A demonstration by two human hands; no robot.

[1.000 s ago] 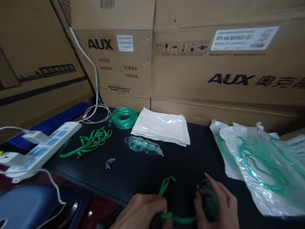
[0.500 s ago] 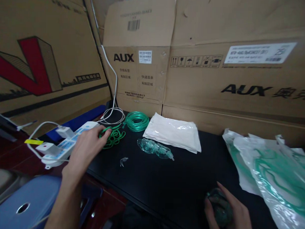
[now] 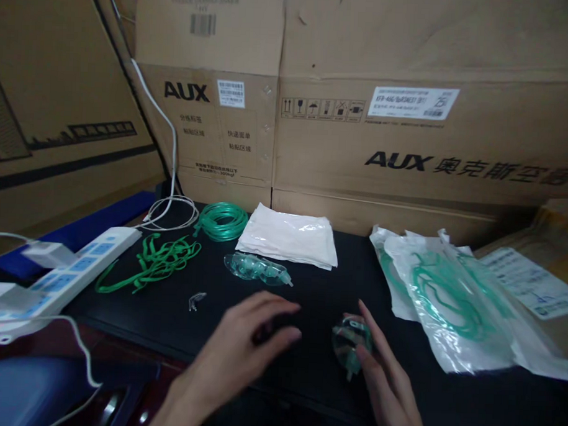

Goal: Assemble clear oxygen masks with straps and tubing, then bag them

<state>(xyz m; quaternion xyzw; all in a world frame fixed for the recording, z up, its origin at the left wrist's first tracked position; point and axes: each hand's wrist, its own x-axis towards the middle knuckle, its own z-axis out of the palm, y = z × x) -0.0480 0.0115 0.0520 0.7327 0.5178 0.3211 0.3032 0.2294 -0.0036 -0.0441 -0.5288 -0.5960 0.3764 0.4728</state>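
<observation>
My right hand [image 3: 383, 372] rests on the black table [image 3: 309, 288] with its fingers stretched along a clear green mask [image 3: 349, 346], thumb and forefinger touching it. My left hand [image 3: 244, 345] hovers low over the table just left of that mask, fingers spread and nothing in them. Further back lie another clear green mask piece [image 3: 256, 268], a small clear clip [image 3: 196, 300], a heap of green straps [image 3: 156, 261] and a coil of green tubing [image 3: 222, 220].
A stack of white plastic bags [image 3: 290, 235] lies at the back. Bagged green tubing sets [image 3: 444, 299] are piled at the right beside a printed sheet [image 3: 526, 280]. A white power strip [image 3: 62, 273] with cables sits at the left. Cardboard boxes [image 3: 362, 116] wall the back.
My left hand came back from the green straps at the left to the table's front beside the mask. My right hand shifted the mask up and left. The view panned right.
</observation>
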